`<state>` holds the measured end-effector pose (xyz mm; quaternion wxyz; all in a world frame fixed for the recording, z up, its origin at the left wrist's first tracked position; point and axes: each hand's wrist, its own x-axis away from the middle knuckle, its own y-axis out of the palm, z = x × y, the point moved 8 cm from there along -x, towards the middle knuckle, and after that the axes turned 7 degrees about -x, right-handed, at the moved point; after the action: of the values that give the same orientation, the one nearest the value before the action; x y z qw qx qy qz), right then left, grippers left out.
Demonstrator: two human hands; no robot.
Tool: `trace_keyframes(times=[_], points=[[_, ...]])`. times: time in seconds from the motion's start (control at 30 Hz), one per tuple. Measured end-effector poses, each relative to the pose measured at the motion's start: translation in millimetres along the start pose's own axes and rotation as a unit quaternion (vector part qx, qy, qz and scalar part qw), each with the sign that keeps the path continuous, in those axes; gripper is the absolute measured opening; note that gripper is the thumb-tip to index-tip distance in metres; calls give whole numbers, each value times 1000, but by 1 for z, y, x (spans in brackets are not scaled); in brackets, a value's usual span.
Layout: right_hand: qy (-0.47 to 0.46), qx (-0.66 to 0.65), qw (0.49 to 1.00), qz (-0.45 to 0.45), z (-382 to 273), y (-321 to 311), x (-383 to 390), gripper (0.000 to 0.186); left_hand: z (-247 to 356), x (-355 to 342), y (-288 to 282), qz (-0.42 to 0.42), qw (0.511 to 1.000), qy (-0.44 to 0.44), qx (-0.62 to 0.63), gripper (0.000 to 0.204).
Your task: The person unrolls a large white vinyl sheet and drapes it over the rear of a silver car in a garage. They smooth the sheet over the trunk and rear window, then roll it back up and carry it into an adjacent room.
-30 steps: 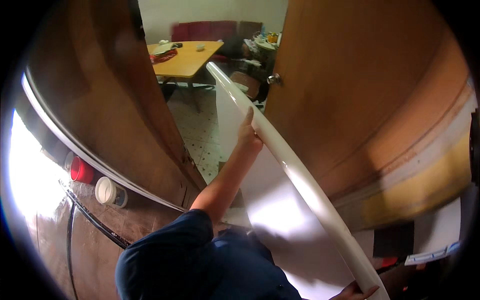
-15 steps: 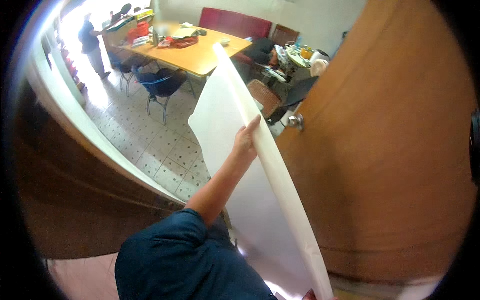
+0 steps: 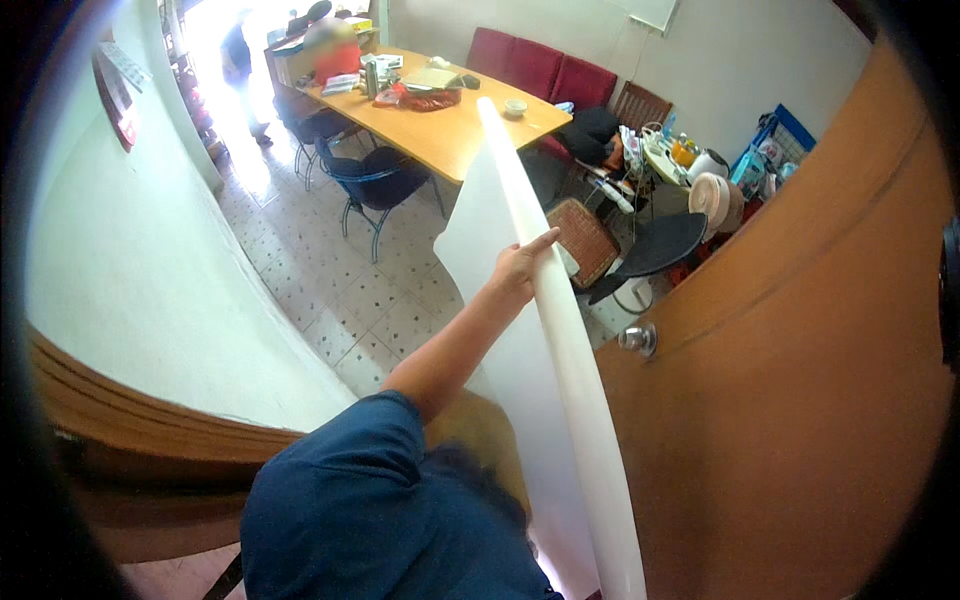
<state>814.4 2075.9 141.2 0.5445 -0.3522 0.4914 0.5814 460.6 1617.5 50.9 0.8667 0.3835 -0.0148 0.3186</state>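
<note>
My left hand (image 3: 522,268) is closed round a long white roll (image 3: 570,370), which slants from the lower edge up toward the yellow table. Its thumb and fingers wrap the roll near the middle of its length. A loose white sheet (image 3: 478,235) hangs off the roll's left side, its free edge curving outward. The roll's far end appears in front of the table, and I cannot tell whether they touch. My right hand is out of view; the roll's near end runs off the lower edge.
A brown wooden door (image 3: 780,400) with a round metal knob (image 3: 637,340) stands close on the right. A white wall (image 3: 150,260) curves along the left. Ahead are a yellow table (image 3: 450,140), blue chairs (image 3: 375,180), a woven stool (image 3: 583,240) and a black seat (image 3: 655,245). A person (image 3: 237,60) stands in the bright doorway.
My view has shifted, so the room now sits farther right and lower, with more of the left wall showing. The left hand keeps its hold on the roll, farther into the doorway.
</note>
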Motion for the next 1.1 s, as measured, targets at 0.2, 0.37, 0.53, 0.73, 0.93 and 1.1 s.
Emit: trace_keyframes(times=[0.2,0.37,0.53,0.73,0.93,1.1], points=[[12,63,979,-195,-43,54,-33,49,35,-26,-13,49,998,-34,17,48],[168,-113,949,-243,-85,107,-79,53,86,-28,-28,51,995,-74,43,48],[286,-205,921,-165,-128,143,-97,52,130,-57,-49,71,988,-124,52,46],[278,-242,928,-54,-170,170,-101,44,167,-82,-109,109,988,-72,85,29],[94,-188,977,-35,-259,187,-139,37,218,-105,-168,148,987,-17,60,52],[-89,-40,995,19,-370,191,-194,33,281,-122,-218,195,978,10,75,59]])
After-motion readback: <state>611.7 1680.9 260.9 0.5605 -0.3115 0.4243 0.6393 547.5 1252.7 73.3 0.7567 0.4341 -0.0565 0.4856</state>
